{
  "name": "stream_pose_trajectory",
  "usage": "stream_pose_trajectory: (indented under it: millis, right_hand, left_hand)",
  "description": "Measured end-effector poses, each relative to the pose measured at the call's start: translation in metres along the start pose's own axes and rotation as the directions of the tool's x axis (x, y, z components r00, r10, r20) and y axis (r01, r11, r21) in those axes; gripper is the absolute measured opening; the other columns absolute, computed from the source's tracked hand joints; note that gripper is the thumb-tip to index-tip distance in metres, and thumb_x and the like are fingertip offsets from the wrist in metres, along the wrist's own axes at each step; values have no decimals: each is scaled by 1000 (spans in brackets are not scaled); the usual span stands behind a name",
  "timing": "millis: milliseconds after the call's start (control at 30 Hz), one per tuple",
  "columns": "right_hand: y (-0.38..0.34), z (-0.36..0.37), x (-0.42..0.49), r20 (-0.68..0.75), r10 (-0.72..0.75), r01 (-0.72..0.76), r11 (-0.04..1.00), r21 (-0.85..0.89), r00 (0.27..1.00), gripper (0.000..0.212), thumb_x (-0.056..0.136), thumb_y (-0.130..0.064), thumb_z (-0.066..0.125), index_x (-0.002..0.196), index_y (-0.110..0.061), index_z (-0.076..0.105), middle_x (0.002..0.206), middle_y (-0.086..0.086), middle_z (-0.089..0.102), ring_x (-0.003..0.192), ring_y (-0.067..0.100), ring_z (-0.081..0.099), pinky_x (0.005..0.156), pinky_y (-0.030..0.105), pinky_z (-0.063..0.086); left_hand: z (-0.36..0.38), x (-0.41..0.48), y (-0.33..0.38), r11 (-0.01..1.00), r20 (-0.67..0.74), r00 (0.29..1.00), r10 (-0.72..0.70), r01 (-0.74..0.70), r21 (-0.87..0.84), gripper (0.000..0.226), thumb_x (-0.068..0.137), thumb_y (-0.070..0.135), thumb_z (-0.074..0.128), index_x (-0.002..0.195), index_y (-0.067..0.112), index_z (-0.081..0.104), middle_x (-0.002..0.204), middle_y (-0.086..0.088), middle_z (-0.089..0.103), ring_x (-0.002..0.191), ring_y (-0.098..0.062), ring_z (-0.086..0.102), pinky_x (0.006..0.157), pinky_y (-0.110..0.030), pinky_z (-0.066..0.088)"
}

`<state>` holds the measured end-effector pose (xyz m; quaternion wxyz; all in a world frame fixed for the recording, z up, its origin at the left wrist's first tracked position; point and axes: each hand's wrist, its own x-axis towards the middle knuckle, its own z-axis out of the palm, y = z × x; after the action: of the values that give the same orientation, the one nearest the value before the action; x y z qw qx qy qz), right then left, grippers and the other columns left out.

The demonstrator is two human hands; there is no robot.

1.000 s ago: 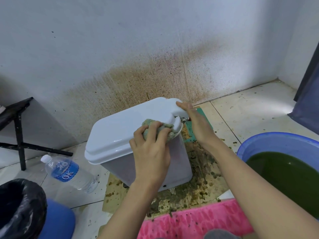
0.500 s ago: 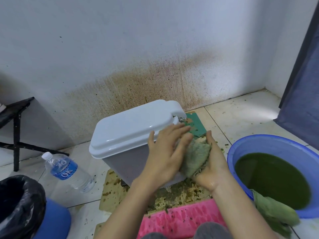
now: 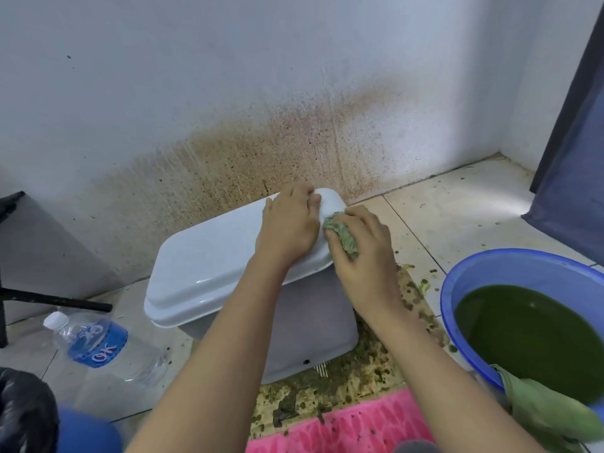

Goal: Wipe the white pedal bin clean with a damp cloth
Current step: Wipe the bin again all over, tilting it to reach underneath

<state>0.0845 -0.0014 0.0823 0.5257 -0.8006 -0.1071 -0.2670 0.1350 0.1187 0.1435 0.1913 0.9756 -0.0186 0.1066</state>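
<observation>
The white pedal bin stands on a soiled mat against the stained wall, its lid closed. My left hand lies flat on the right end of the lid, fingers reaching over the far edge. Right beside it, my right hand grips a wadded green cloth and presses it against the lid's right edge. Most of the cloth is hidden under my fingers.
A blue basin of dark green water sits at the right, a second green cloth draped over its near rim. A plastic water bottle lies left of the bin. A black-lined bin is at bottom left, a pink mat in front.
The cloth has passed from my left hand to my right. My left hand moved up onto the lid's right end, and my right hand brought the cloth up to the lid's edge.
</observation>
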Motion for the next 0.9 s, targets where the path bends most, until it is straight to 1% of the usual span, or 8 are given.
stream_pose_trajectory:
  millis: [100, 167, 300, 367, 433, 533, 700, 900]
  right_hand:
    - [-1, -1, 2, 20, -51, 54, 978, -202, 999, 22, 98, -29, 56, 114, -18, 67, 123, 4, 54, 100, 28, 52, 66, 39, 50]
    - [-2, -8, 11, 93, -53, 78, 950, -302, 994, 19, 99, -33, 51, 109, -25, 64, 123, -1, 49, 99, 26, 51, 59, 35, 47]
    - [0, -26, 30, 349, 43, 89, 930, -356, 936, 21, 99, -33, 46, 113, -37, 62, 112, -7, 45, 99, 21, 49, 69, 38, 49]
    - [2, -34, 38, 426, 149, -49, 970, -237, 892, 22, 98, -33, 50, 113, -40, 65, 104, -9, 46, 98, 17, 51, 78, 40, 48]
    - [4, -37, 39, 398, 190, -166, 982, -94, 897, 21, 97, -31, 54, 111, -35, 68, 95, -15, 45, 93, 12, 52, 79, 33, 44]
    - [0, -33, 28, 179, 138, -141, 990, 1, 974, 21, 98, -26, 54, 113, -30, 67, 96, -17, 45, 88, 7, 52, 71, 20, 40]
    - [-11, -17, 10, 247, 33, 70, 915, -398, 968, 32, 98, -21, 42, 126, -30, 55, 128, -4, 39, 107, 22, 43, 63, 32, 41]
    - [-15, -25, 22, 357, 87, 114, 855, -506, 930, 37, 95, -16, 41, 124, -34, 53, 121, -1, 37, 105, 25, 41, 63, 32, 37]
  left_hand:
    - [1, 3, -2, 1000, -11, 1000, 20, -20, -3, 37, 107, 28, 35, 137, 12, 51, 144, -8, 50, 134, -27, 43, 114, -48, 28]
    - [1, 4, -3, 1000, 4, 1000, 23, -23, 3, 37, 107, 28, 35, 137, 11, 51, 143, -9, 50, 132, -27, 44, 112, -45, 31]
    - [3, 3, -3, 1000, 2, 1000, 25, -25, 15, 36, 107, 27, 36, 135, 11, 51, 141, -10, 50, 129, -29, 45, 109, -42, 33]
    - [2, 2, -3, 1000, -1, 1000, 27, -27, 15, 35, 107, 27, 36, 134, 11, 51, 141, -11, 50, 129, -30, 45, 108, -42, 33]
    - [1, 2, -2, 1000, 6, 1000, 26, -26, 10, 36, 107, 27, 36, 135, 11, 51, 142, -10, 49, 129, -29, 45, 108, -42, 33]
    - [1, 1, -2, 1000, -4, 1000, 21, -21, 0, 36, 107, 28, 36, 135, 12, 51, 142, -9, 49, 128, -29, 45, 109, -42, 33]
    - [2, 0, -1, 1000, -10, 1000, 10, -11, -5, 37, 106, 27, 37, 136, 11, 51, 143, -10, 49, 130, -29, 45, 110, -41, 32]
    - [2, 0, 0, 1000, -11, 1000, 10, -10, -10, 35, 106, 25, 37, 135, 10, 51, 142, -10, 49, 129, -30, 45, 109, -43, 33]
